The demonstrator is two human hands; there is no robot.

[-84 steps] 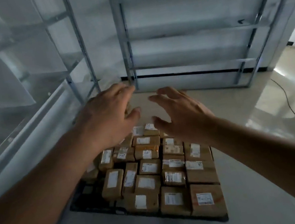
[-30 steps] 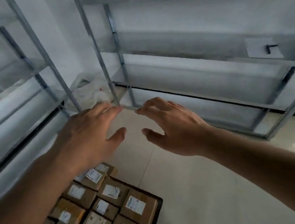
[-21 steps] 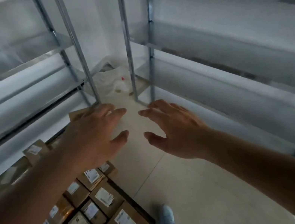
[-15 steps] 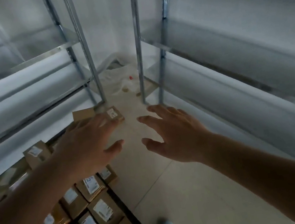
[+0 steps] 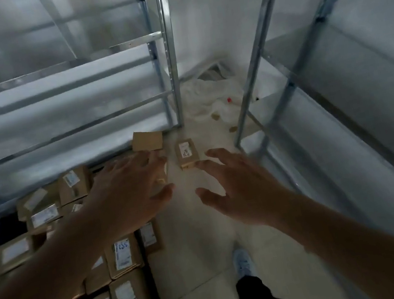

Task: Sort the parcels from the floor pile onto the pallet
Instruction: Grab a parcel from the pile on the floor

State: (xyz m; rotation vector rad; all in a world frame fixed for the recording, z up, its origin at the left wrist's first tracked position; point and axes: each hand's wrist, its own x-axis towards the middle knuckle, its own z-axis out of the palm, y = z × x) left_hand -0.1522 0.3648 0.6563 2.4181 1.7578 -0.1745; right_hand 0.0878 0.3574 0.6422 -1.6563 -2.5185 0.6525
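Pale shoe [image 5: 242,262] on smooth tiled floor [image 5: 198,267]. At left, pallet [image 5: 6,225] packed with brown cardboard parcels [image 5: 122,254], white labels up. Left hand [image 5: 130,195], right hand [image 5: 242,188] side by side above floor, fingers spread, holding nothing. Beyond fingertips: labelled rectangular parcel [image 5: 186,152] flat on floor, long axis pointing away; plain carton [image 5: 147,140] tilted by steel rack upright [image 5: 169,48]. Crumpled plastic sheet [image 5: 204,98] in corner.
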